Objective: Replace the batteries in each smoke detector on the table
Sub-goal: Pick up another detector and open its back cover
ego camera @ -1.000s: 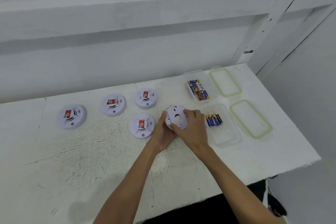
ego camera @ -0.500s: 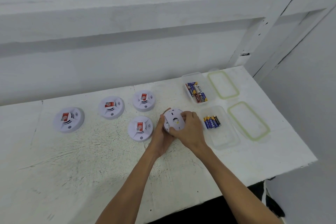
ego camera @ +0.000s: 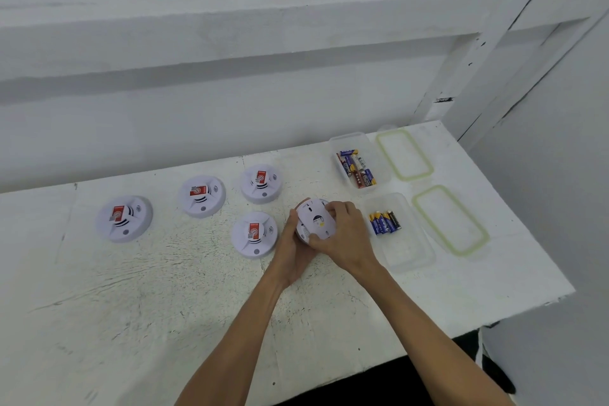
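1. Left hand [ego camera: 294, 252] cradles the upturned smoke detector [ego camera: 314, 220] just above the table [ego camera: 164, 290].
2. Right hand [ego camera: 344, 236] clamps its back; twist squarely, batteries [ego camera: 384, 222] wait just right.

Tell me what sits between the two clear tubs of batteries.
Nothing: the head view shows only bare white table between the far tub and the near tub.

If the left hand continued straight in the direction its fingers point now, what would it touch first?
The left hand points up and away, cupping the held smoke detector. Beyond it, probably the far detector comes first, though depth is unclear.
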Tool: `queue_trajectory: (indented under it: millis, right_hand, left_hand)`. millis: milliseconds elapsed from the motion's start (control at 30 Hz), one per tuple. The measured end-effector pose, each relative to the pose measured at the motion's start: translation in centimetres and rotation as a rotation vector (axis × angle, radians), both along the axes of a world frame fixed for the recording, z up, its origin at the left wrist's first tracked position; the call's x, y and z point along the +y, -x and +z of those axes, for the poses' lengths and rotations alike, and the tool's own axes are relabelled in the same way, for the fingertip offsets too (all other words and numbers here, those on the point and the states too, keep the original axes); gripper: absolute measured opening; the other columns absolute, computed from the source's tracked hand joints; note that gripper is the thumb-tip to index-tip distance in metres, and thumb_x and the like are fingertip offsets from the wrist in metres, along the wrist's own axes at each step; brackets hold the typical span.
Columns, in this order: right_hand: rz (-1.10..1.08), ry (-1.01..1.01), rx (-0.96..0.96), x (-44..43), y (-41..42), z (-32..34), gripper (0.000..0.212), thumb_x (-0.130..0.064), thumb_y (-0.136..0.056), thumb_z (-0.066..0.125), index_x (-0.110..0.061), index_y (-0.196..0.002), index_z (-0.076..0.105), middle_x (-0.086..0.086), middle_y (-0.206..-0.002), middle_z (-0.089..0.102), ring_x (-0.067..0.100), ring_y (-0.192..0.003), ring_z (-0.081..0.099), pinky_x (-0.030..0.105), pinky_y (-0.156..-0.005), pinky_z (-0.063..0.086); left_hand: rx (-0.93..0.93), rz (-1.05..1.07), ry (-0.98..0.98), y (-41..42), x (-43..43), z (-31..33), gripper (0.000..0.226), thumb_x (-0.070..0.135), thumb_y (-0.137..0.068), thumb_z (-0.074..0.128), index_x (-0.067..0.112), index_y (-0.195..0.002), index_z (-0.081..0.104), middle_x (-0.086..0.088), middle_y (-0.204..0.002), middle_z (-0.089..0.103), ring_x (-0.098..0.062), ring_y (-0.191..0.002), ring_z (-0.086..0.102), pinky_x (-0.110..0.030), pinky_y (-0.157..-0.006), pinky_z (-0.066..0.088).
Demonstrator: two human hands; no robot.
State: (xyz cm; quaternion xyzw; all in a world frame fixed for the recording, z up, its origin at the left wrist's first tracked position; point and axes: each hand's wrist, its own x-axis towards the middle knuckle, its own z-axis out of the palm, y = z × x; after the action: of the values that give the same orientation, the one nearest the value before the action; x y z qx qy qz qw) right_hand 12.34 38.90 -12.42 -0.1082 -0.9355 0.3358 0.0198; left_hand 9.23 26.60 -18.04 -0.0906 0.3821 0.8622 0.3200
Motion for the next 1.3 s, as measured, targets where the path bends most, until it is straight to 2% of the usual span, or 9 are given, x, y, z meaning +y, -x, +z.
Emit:
queue_trajectory:
  millis: [100, 233, 400, 600, 900, 1100, 1300]
  right_hand:
    - [0.005, 0.009, 0.000, 0.2, 0.0, 0.0, 0.069, -0.040, -0.070, 0.081, -0.013, -0.126, 0.051, 0.001, -0.117, 0.049, 0.020, -0.106, 0.045, 0.025, -0.077, 0.039]
    - [0.016, 0.035, 0.023, 0.2, 0.0, 0.3, 0.069, -0.039, -0.071, 0.083, -0.013, -0.127, 0.053, 0.002, -0.119, 0.049, 0.021, -0.109, 0.049, 0.026, -0.080, 0.046]
    - [-0.040, -0.078, 0.047, -0.7, -0.1, 0.5, 0.078, -0.051, -0.072, 0.081, -0.014, -0.134, 0.052, 0.003, -0.127, 0.049, 0.019, -0.114, 0.045, 0.024, -0.084, 0.046]
    - [-0.028, -0.108, 0.021, -1.0, -0.1, 0.6, 0.071, -0.050, -0.077, 0.078, -0.016, -0.135, 0.053, 0.003, -0.129, 0.052, 0.019, -0.115, 0.045, 0.026, -0.089, 0.045]
    - [-0.033, -0.027, 0.062, -0.7, 0.0, 0.2, 0.068, -0.044, -0.072, 0.082, -0.013, -0.128, 0.058, 0.003, -0.123, 0.055, 0.019, -0.112, 0.046, 0.027, -0.087, 0.046]
    - [-0.021, -0.036, 0.037, -0.4, 0.2, 0.6, 0.068, -0.047, -0.069, 0.082, -0.013, -0.122, 0.057, 0.000, -0.115, 0.054, 0.018, -0.106, 0.046, 0.022, -0.079, 0.037]
    - [0.000, -0.044, 0.019, -0.6, -0.1, 0.7, 0.069, -0.047, -0.071, 0.081, -0.012, -0.124, 0.054, 0.000, -0.117, 0.052, 0.016, -0.106, 0.044, 0.020, -0.078, 0.035]
  left_hand:
    - [0.024, 0.000, -0.007, 0.0, 0.0, 0.0, 0.073, 0.058, -0.102, 0.040, 0.008, -0.156, 0.037, -0.023, -0.155, 0.045, -0.037, -0.144, 0.043, -0.048, -0.115, 0.043]
    - [-0.003, 0.012, -0.047, -0.1, 0.0, 0.3, 0.071, 0.056, -0.104, 0.032, 0.007, -0.155, 0.037, -0.023, -0.154, 0.047, -0.037, -0.142, 0.046, -0.048, -0.113, 0.045]
    - [-0.034, 0.036, -0.071, -0.1, 0.0, 0.8, 0.071, 0.056, -0.105, 0.029, 0.006, -0.155, 0.039, -0.022, -0.154, 0.047, -0.035, -0.142, 0.047, -0.044, -0.113, 0.046]
    - [-0.036, 0.052, -0.113, 0.0, -0.2, 0.4, 0.071, 0.056, -0.105, 0.031, 0.005, -0.156, 0.036, -0.024, -0.156, 0.044, -0.034, -0.140, 0.047, -0.043, -0.108, 0.049]
    - [-0.019, 0.033, -0.111, -0.1, -0.2, 0.8, 0.071, 0.056, -0.107, 0.023, 0.006, -0.154, 0.039, -0.023, -0.153, 0.047, -0.033, -0.139, 0.050, -0.042, -0.105, 0.051]
    - [-0.020, 0.015, -0.071, -0.2, -0.3, 1.2, 0.067, 0.056, -0.107, 0.020, 0.010, -0.148, 0.047, -0.020, -0.149, 0.054, -0.031, -0.137, 0.054, -0.041, -0.106, 0.051]
    - [-0.014, 0.028, -0.037, -0.8, -0.4, 1.7, 0.068, 0.057, -0.107, 0.020, 0.010, -0.143, 0.054, -0.020, -0.147, 0.056, -0.031, -0.137, 0.054, -0.042, -0.110, 0.048]
